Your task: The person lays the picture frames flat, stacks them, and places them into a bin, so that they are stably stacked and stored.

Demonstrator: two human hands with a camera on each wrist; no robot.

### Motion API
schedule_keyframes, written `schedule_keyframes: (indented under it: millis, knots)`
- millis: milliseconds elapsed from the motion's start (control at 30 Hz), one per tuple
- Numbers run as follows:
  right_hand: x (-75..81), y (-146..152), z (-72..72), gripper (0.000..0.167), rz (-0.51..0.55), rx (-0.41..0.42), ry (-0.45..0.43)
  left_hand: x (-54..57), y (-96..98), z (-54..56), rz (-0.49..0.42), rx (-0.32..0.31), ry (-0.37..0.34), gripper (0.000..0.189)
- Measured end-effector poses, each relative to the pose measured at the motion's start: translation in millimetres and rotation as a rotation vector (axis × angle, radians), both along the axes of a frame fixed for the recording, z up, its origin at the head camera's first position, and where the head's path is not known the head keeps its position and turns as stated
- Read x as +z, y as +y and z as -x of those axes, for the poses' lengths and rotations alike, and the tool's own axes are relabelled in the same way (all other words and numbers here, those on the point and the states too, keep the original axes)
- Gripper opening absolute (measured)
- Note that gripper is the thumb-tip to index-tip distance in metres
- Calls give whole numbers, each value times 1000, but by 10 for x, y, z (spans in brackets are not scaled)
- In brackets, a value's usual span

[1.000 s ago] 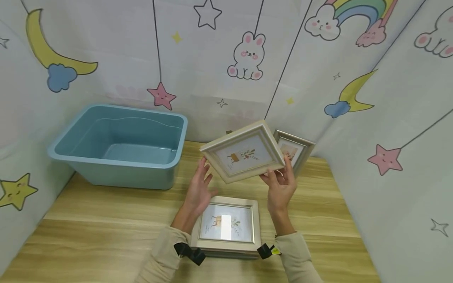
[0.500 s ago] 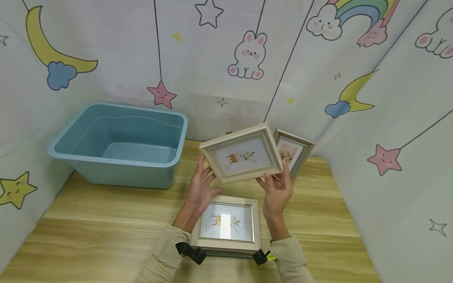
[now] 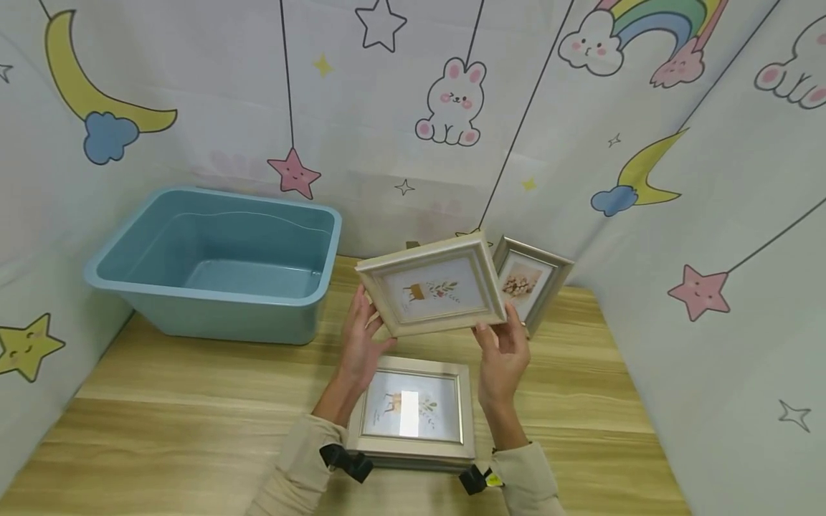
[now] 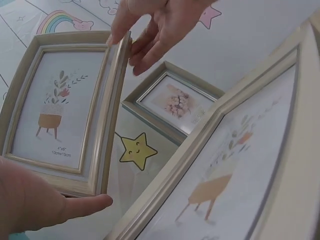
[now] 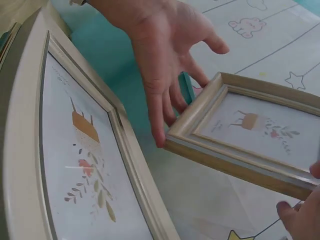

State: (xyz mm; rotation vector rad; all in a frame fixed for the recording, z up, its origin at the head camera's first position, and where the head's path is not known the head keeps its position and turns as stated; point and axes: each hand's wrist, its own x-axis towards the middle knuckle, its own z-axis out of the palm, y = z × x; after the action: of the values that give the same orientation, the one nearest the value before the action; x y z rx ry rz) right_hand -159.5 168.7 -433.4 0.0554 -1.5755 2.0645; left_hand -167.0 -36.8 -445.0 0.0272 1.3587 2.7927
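A cream picture frame [image 3: 435,287] with a plant-pot print is held up, tilted, above the table. My right hand [image 3: 505,365] pinches its lower right corner between thumb and fingers. My left hand [image 3: 361,351] supports its left end with nearly straight fingers, the thumb standing off the frame, as the right wrist view shows at the hand [image 5: 165,55]. Below, a similar cream frame [image 3: 445,401] lies flat, a darker edge showing under it. Behind the held frame, a silver-grey frame [image 3: 548,290] with a flower photo stands propped at the back, partly hidden.
A blue-green plastic tub [image 3: 213,294] stands at the back left of the wood-grain table [image 3: 193,416]. White cloth walls with cartoon prints [image 3: 387,107] enclose the back and sides. Something small and brown [image 3: 413,245] shows behind the held frame's upper edge.
The held frame has been lowered slightly, shifted a little left and turned closer to level. My right hand has moved down and left with it, uncovering more of the silver-grey frame.
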Motion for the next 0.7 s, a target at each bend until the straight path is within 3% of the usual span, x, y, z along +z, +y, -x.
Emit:
schedule_keyframes:
  millis: [167,300,567,700]
  knots:
    - [164,162,-105,48,-266,58,-279,-9,-55,22,114,74,47,65]
    - [256,269,-137,50,-448,163,-413,22,-62,31,236,99,80,62]
    - [260,323,-129,49,-496,195,-483,73,-51,21,351,147,136,56]
    - [239,320,-109,52,-453,207,-487,76,-51,22,370,161,195,53]
